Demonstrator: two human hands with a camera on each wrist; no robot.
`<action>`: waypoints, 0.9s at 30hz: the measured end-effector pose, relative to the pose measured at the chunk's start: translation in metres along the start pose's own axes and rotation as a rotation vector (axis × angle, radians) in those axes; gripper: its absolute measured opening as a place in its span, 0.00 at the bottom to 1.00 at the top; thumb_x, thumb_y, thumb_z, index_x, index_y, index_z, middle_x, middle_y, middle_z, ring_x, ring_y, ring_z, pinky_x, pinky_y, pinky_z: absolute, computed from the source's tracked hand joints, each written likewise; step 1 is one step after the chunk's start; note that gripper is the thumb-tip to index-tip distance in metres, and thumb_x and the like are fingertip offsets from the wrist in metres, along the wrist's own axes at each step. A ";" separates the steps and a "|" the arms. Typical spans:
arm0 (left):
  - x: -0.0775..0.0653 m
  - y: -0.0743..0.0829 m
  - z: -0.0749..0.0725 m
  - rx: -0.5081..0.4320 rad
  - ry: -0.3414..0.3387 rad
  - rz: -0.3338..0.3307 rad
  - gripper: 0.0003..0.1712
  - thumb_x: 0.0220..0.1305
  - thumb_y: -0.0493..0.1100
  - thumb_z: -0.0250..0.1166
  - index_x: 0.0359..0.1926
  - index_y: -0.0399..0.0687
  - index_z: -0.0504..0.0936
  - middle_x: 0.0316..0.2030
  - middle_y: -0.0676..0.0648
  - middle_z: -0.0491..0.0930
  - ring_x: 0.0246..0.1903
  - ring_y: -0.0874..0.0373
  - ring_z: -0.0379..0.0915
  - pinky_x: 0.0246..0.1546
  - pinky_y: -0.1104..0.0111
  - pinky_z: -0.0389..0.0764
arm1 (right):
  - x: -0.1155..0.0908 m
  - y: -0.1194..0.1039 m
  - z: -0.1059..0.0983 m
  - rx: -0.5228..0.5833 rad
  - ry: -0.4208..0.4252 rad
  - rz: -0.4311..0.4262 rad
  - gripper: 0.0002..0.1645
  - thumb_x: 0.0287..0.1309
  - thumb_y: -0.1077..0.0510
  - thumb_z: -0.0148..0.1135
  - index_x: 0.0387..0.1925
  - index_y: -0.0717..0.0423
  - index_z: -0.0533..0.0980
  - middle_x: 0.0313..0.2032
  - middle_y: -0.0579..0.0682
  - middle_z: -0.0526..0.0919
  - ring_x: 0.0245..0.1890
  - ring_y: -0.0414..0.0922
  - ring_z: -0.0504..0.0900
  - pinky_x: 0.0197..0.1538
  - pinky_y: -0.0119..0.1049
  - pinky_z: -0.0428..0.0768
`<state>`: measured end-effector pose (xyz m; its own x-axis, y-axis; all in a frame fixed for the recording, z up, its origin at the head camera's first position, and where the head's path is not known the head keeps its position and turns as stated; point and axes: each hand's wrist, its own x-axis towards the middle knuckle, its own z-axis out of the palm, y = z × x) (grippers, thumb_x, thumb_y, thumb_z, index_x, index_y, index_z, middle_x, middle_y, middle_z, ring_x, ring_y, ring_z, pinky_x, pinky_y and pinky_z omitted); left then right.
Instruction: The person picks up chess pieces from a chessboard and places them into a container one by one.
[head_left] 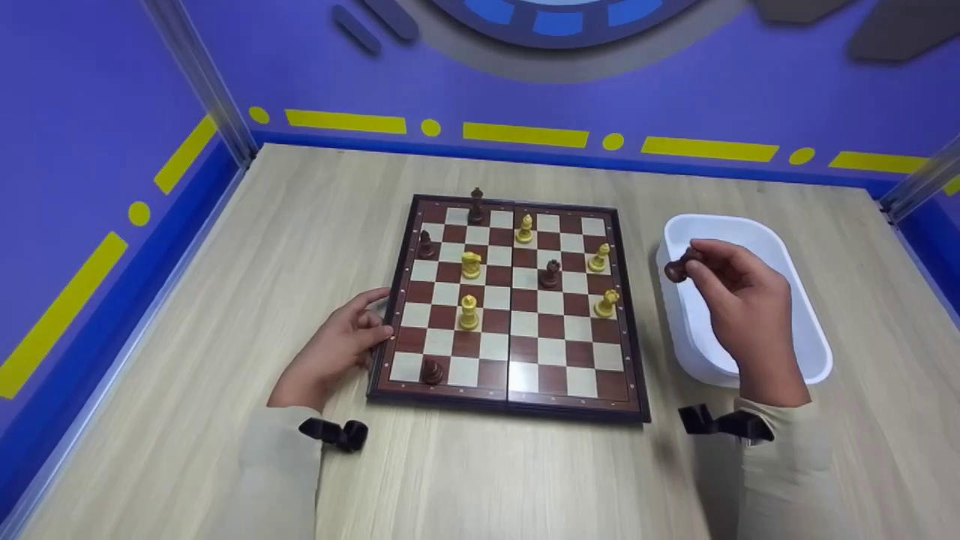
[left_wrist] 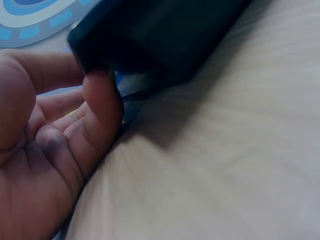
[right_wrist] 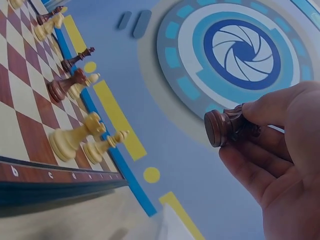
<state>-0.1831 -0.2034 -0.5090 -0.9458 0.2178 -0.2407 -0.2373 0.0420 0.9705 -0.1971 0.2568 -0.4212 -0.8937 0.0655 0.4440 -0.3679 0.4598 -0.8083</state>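
Observation:
A folding chessboard (head_left: 551, 411) lies on the table with dark and yellow chess pieces on it. At its left side my left hand (head_left: 341, 341) grips the board's edge between thumb and fingers; the left wrist view shows the dark board edge (left_wrist: 150, 40) close up. My right hand (head_left: 750, 307) is raised over the white tub (head_left: 814, 337), pinching a dark chess piece (head_left: 677, 268) between thumb and fingers. In the right wrist view that piece's round base (right_wrist: 215, 129) points away from the hand; its carved top is partly covered by fingers.
Yellow pieces on the board include a rook (head_left: 606, 304), a knight (head_left: 470, 264) and a bishop (head_left: 600, 257). Among the dark ones are a rook (head_left: 551, 274) and a tall piece (head_left: 476, 208) at the far edge. A blue-purple wall (head_left: 525, 97) closes off the table's back.

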 end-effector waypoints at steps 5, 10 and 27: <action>0.000 0.001 -0.001 0.029 -0.004 0.000 0.35 0.67 0.33 0.58 0.72 0.51 0.58 0.29 0.53 0.70 0.19 0.64 0.68 0.15 0.73 0.73 | 0.002 0.005 -0.005 0.023 0.027 0.041 0.15 0.62 0.63 0.62 0.50 0.60 0.79 0.35 0.47 0.86 0.37 0.38 0.86 0.48 0.22 0.81; 0.000 0.001 -0.001 0.027 -0.004 -0.002 0.36 0.67 0.32 0.58 0.72 0.52 0.58 0.29 0.53 0.70 0.19 0.64 0.68 0.15 0.73 0.74 | 0.002 0.007 -0.009 0.020 0.041 0.077 0.15 0.63 0.62 0.61 0.50 0.59 0.79 0.35 0.48 0.86 0.38 0.38 0.85 0.49 0.22 0.80; 0.001 0.000 -0.003 0.058 -0.024 0.023 0.36 0.67 0.32 0.58 0.73 0.49 0.56 0.29 0.53 0.72 0.19 0.64 0.70 0.16 0.73 0.75 | 0.004 0.024 -0.018 -0.151 0.007 0.276 0.15 0.65 0.56 0.59 0.53 0.53 0.78 0.37 0.46 0.86 0.37 0.33 0.84 0.45 0.17 0.78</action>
<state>-0.1850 -0.2060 -0.5088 -0.9452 0.2425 -0.2188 -0.2019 0.0929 0.9750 -0.2047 0.2841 -0.4318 -0.9524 0.2124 0.2187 -0.0685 0.5499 -0.8324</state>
